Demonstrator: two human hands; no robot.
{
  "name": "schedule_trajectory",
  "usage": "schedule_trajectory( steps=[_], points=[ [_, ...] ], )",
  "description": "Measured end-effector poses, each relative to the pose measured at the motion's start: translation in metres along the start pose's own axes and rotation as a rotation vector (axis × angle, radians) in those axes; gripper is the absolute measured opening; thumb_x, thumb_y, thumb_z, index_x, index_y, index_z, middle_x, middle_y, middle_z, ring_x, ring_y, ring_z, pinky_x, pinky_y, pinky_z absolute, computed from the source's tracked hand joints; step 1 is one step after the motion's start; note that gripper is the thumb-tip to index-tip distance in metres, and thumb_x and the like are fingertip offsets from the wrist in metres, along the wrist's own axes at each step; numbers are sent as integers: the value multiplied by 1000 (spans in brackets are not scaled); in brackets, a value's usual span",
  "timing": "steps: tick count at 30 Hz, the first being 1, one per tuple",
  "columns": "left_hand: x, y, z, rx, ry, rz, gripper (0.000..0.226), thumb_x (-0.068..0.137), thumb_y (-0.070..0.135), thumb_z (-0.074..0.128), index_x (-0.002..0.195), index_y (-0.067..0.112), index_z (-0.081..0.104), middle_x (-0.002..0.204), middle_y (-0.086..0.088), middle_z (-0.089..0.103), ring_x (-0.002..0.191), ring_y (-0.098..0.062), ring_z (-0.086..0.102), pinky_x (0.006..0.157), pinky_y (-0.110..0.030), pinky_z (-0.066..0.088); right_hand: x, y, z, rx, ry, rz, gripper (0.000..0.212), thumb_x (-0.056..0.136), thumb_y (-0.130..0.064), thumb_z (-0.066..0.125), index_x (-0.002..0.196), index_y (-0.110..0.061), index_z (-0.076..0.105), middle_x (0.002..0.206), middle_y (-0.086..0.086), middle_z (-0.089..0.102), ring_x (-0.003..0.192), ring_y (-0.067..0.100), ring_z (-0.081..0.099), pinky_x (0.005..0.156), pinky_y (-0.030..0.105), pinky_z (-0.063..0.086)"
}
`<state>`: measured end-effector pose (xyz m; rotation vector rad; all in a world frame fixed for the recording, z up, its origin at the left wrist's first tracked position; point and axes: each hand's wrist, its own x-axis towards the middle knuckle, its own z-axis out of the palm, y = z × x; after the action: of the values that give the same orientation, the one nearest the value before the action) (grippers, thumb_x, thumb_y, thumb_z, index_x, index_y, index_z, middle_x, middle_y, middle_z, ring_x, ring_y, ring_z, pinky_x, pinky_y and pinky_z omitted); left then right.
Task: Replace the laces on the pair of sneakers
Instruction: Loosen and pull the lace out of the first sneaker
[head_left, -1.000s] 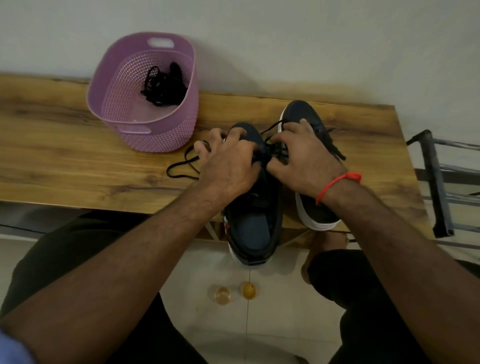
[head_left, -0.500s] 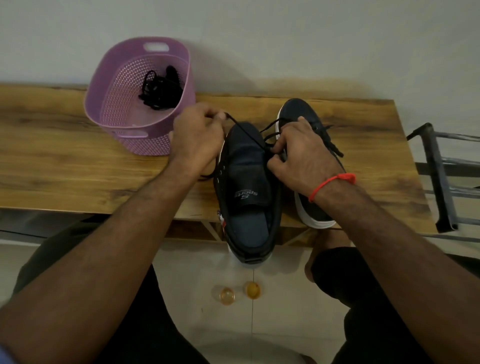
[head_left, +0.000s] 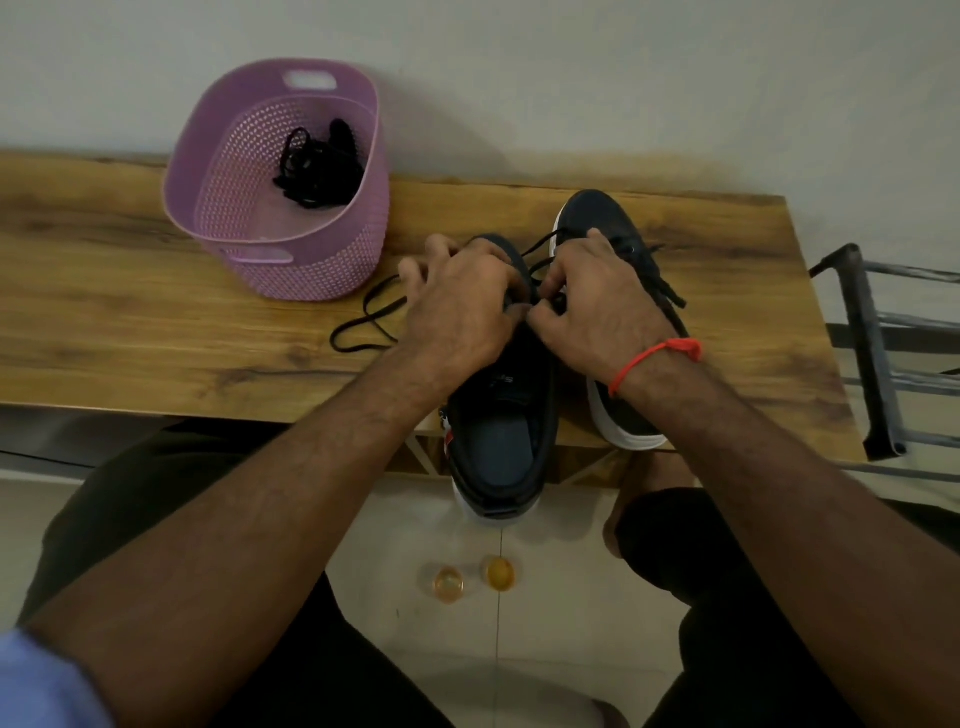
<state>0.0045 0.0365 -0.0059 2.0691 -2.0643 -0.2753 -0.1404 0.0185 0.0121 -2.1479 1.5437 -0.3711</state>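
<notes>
Two hands, left (head_left: 462, 306) and right (head_left: 597, 301), are pinching the lace (head_left: 363, 325) on the near shoe (head_left: 501, 431), at 5 o'clock from the basket (head_left: 291, 270); tugging sideways could be pulling the loose lace right out

Two dark navy sneakers with white soles stand side by side on the wooden bench, toes toward the wall. The near sneaker (head_left: 506, 436) overhangs the front edge, its black lace (head_left: 371, 322) trailing loose to the left. The far sneaker (head_left: 618, 228) beside it has its lace threaded.
</notes>
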Motion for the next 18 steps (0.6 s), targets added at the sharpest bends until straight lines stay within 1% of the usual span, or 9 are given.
schedule_trajectory(
  steps=[2, 5, 7, 9, 10, 12, 13, 16, 18],
  points=[
    [2, -1, -6, -56, 85, -29, 14, 93, 45, 63, 102, 36, 71, 126, 12, 59, 119, -22, 39, 86, -40, 23, -1, 1, -1, -7, 3, 3, 14, 87, -20, 64, 97, -15, 55, 129, 9, 52, 148, 27, 22, 119, 42, 27],
    [9, -19, -29, -182, 371, -171, 12, 91, 40, 56, 89, 28, 60, 95, 9, 62, 100, -18, 48, 83, -37, 25, -2, 2, -3, -4, 3, 8, 14, 86, -19, 65, 97, -15, 57, 129, 8, 51, 148, 28, 22, 120, 42, 26],
    [12, -38, -41, -203, 436, -200, 14, 89, 40, 55, 85, 26, 57, 91, 7, 61, 96, -17, 48, 84, -37, 29, -1, 3, -4, -3, -5, 9, 13, 87, -19, 65, 97, -15, 57, 129, 8, 52, 149, 28, 21, 120, 41, 24],
    [13, -47, -42, -189, 324, -184, 16, 90, 40, 57, 94, 27, 64, 105, 4, 63, 103, -22, 46, 89, -39, 30, 0, 2, -3, -10, -11, 7, 13, 87, -19, 65, 97, -15, 57, 130, 7, 53, 149, 27, 19, 121, 40, 23],
    [11, -45, -39, -167, 257, -163, 21, 91, 41, 58, 106, 28, 66, 118, 2, 62, 111, -26, 44, 91, -40, 30, 1, 2, -2, -14, -13, 7, 13, 87, -20, 65, 96, -16, 56, 131, 7, 53, 149, 27, 19, 121, 40, 22],
    [5, -31, -28, -109, 159, -70, 37, 94, 43, 59, 129, 35, 61, 143, 4, 49, 125, -30, 38, 95, -40, 28, 1, 1, -1, -23, -15, 3, 13, 87, -21, 65, 96, -17, 55, 132, 7, 52, 150, 27, 18, 121, 40, 22],
    [2, -22, -22, -77, 114, -12, 40, 94, 45, 59, 134, 39, 58, 150, 7, 42, 129, -29, 34, 96, -41, 27, 2, 0, 0, -29, -14, -4, 14, 87, -21, 64, 96, -17, 55, 133, 8, 53, 150, 27, 18, 121, 40, 21],
    [-5, 0, -5, 33, -23, 72, 36, 96, 47, 59, 131, 40, 63, 155, 11, 37, 130, -28, 30, 96, -42, 25, 2, 0, 2, -32, -7, -20, 13, 87, -21, 63, 96, -17, 55, 131, 9, 53, 149, 27, 20, 121, 41, 22],
    [-5, 3, -5, 54, -9, 49, 30, 97, 44, 59, 125, 37, 67, 149, 11, 46, 128, -26, 32, 92, -40, 23, 1, 0, 2, -27, -1, -17, 12, 87, -21, 64, 95, -17, 56, 131, 7, 53, 149, 26, 20, 121, 41, 23]
  ],
)
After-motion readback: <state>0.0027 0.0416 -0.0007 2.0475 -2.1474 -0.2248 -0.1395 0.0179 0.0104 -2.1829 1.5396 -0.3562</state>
